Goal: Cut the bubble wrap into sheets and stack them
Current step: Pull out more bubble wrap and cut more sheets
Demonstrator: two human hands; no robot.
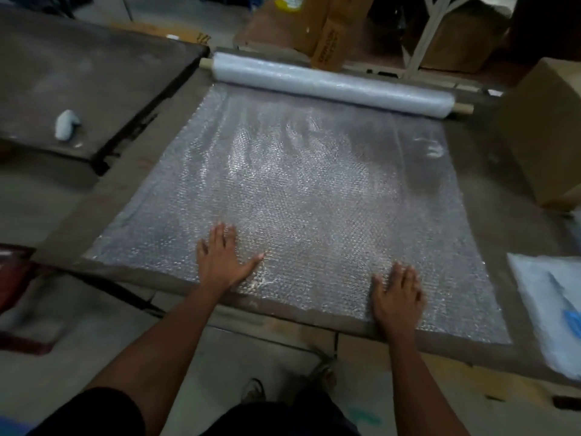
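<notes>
bubble wrap (301, 196) lies unrolled flat across the table (490, 196), still joined to its roll (333, 81) at the far edge. left hand (220, 259) and right hand (397, 295) both press it near the front edge — fingers straight and spread, well apart.

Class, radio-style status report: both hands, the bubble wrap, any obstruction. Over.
Left hand and right hand flat, pressing bubble wrap. Sheet unrolled, uncut from roll. No cutter visible. Nothing on the sheet.
</notes>
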